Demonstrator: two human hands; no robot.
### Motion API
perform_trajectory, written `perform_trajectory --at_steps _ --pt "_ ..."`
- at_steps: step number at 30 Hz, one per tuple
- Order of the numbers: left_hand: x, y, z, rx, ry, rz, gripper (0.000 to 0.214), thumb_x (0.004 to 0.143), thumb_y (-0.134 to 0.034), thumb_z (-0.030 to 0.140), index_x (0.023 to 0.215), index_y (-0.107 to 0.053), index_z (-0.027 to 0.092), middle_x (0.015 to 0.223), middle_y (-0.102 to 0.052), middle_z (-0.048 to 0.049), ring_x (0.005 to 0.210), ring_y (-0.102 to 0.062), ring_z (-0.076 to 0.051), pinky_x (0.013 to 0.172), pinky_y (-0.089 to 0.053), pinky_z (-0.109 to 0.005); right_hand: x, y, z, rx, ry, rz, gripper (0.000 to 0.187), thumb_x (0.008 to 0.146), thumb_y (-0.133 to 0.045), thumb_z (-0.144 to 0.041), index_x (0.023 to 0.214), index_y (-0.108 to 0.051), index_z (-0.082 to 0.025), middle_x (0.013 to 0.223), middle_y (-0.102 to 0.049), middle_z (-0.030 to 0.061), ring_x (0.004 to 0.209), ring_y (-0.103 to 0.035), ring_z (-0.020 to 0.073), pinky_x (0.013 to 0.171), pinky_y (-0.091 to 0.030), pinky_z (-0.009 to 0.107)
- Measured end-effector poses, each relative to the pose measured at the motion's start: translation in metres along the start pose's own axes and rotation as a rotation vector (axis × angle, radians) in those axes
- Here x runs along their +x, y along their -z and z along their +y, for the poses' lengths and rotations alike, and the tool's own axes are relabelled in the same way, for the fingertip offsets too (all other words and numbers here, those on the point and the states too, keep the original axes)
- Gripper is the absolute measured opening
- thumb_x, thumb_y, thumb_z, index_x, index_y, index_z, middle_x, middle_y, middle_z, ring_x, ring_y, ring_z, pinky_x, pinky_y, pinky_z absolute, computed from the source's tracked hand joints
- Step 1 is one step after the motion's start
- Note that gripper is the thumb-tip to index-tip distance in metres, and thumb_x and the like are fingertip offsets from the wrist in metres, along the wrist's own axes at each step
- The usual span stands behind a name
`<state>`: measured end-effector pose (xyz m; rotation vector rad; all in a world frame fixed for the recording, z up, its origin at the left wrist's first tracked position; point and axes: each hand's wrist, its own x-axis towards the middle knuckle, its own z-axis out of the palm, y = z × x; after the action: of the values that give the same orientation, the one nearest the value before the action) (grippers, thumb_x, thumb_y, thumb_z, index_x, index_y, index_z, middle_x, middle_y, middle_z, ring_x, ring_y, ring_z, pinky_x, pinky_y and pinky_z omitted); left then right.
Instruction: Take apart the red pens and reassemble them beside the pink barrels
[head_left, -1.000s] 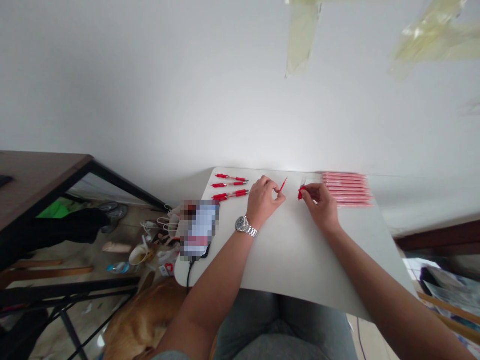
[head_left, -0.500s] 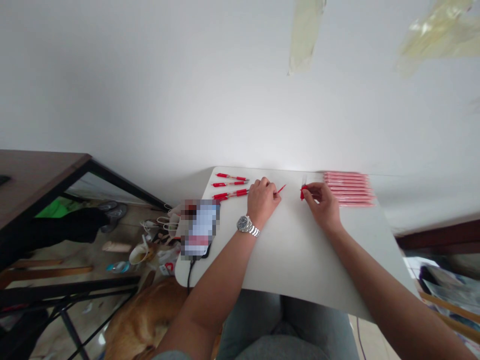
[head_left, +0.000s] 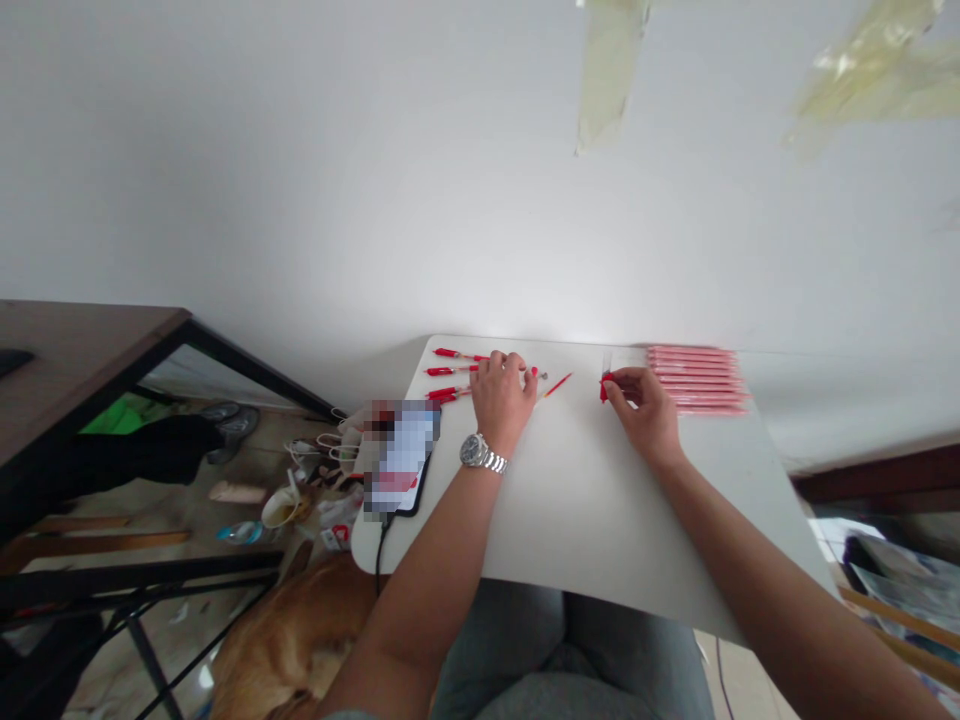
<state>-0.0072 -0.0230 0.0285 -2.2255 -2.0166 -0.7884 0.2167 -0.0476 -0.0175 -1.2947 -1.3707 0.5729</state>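
My left hand [head_left: 501,395] rests over a row of red pens [head_left: 450,372] at the back left of the white table [head_left: 600,510], its fingers curled down on one pen whose tip pokes out to the right. A thin red refill [head_left: 559,385] lies on the table just right of that hand, apart from the fingers. My right hand [head_left: 646,412] pinches a small red pen part [head_left: 604,385] with a clear piece standing above it. A stack of pink sticks [head_left: 697,378] lies close behind the right hand.
A phone [head_left: 401,455] on a black cable lies at the table's left edge. A tan dog [head_left: 292,640] lies on the floor below, among cups and clutter. A dark desk [head_left: 82,350] stands to the left; a white wall runs behind.
My left hand has moved left from the table's middle onto the row of red pens. The thin red refill it held now lies on the table. My right hand has barely moved.
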Motion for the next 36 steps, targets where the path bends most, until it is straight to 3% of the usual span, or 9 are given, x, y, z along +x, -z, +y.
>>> perform_trajectory --at_steps 5,14,21,24,28,32,36 --pt "0.001 -0.001 -0.007 0.055 0.032 0.003 0.012 0.099 -0.056 0.027 0.108 -0.064 0.025 0.113 -0.064 -0.0113 0.111 -0.056 -0.033 0.091 -0.04 -0.046 0.001 0.0 0.001 -0.003 0.005 -0.006 0.031 0.092 -0.07 -0.051 0.103 -0.064 -0.022 0.095 -0.076 0.0069 0.08 -0.074 0.0204 0.077 -0.065 0.04" --pt "0.0 -0.011 -0.01 0.106 0.024 -0.035 0.01 0.098 -0.059 0.03 0.098 -0.066 0.022 0.109 -0.063 -0.0129 0.109 -0.055 -0.033 0.088 -0.041 -0.046 0.001 0.0 0.002 -0.005 0.014 0.002 0.031 0.092 -0.07 -0.051 0.104 -0.064 -0.022 0.096 -0.076 0.0068 0.08 -0.074 0.0202 0.076 -0.065 0.04" --pt "0.003 -0.01 -0.008 0.062 0.038 0.012 0.01 0.099 -0.056 0.028 0.1 -0.063 0.022 0.111 -0.062 -0.0125 0.112 -0.055 -0.032 0.092 -0.043 -0.045 0.0 0.0 0.001 -0.007 0.018 0.005 0.03 0.093 -0.07 -0.05 0.103 -0.064 -0.022 0.096 -0.076 0.0069 0.081 -0.074 0.0205 0.077 -0.065 0.04" --pt "0.006 -0.01 -0.007 -0.104 0.014 0.049 0.01 0.103 -0.05 0.027 0.104 -0.06 0.024 0.111 -0.063 -0.0102 0.108 -0.059 -0.028 0.095 -0.045 -0.041 0.0 0.0 -0.001 -0.004 0.021 -0.004 0.028 0.093 -0.07 -0.048 0.103 -0.065 -0.022 0.096 -0.076 0.0071 0.08 -0.074 0.0202 0.077 -0.065 0.04" --pt "0.008 -0.017 -0.002 -0.495 -0.05 0.071 0.014 0.107 -0.043 0.031 0.108 -0.055 0.024 0.108 -0.065 -0.0072 0.1 -0.063 -0.019 0.094 -0.05 -0.034 -0.001 0.0 -0.002 -0.012 0.043 -0.035 0.028 0.093 -0.07 -0.047 0.104 -0.065 -0.022 0.096 -0.076 0.007 0.079 -0.074 0.0203 0.077 -0.064 0.04" --pt "0.007 -0.026 0.007 -0.9 -0.011 -0.007 0.022 0.107 -0.045 0.044 0.109 -0.054 0.024 0.104 -0.068 -0.0054 0.09 -0.068 -0.015 0.088 -0.055 -0.03 -0.002 -0.001 -0.002 -0.039 0.07 -0.074 0.026 0.094 -0.069 -0.046 0.105 -0.065 -0.023 0.096 -0.077 0.0064 0.08 -0.074 0.0203 0.078 -0.063 0.04" --pt "0.007 -0.031 0.012 -1.128 0.036 -0.065 0.034 0.103 -0.052 0.053 0.113 -0.06 0.021 0.101 -0.071 -0.0071 0.09 -0.069 -0.016 0.088 -0.056 -0.031 -0.002 -0.001 -0.002 -0.052 0.091 -0.104 0.025 0.094 -0.068 -0.046 0.105 -0.066 -0.023 0.094 -0.076 0.0052 0.08 -0.073 0.0199 0.079 -0.063 0.039"
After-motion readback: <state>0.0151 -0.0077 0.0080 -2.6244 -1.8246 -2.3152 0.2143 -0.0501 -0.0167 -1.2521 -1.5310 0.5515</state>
